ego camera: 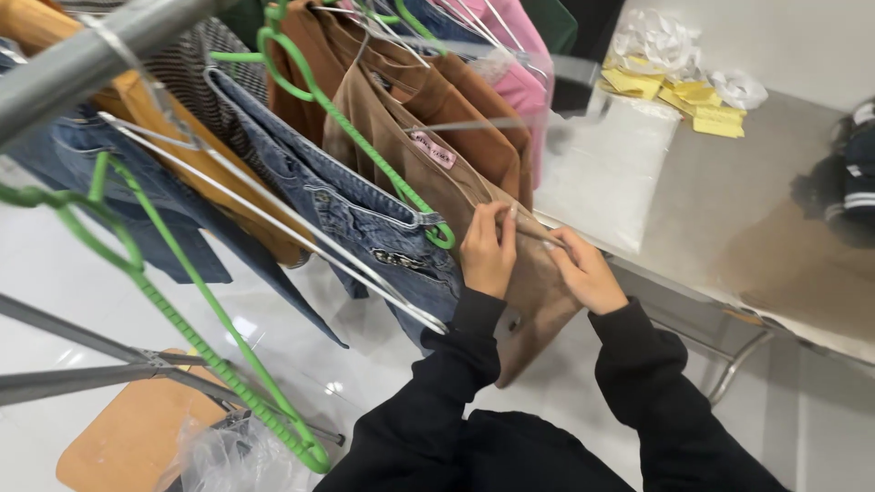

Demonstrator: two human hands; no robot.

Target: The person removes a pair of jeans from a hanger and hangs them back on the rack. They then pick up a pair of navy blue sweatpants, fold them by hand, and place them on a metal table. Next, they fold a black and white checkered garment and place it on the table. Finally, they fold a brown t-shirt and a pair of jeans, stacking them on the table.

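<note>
Two hands pinch the edge of a brown garment on a crowded rack

The left hand and the right hand are both closed on the upper edge of the brown garment, probably to keep the cloth tight; it hangs from a hanger between blue jeans on a green hanger and a grey table; yellow papers lie well apart on that table.
</note>
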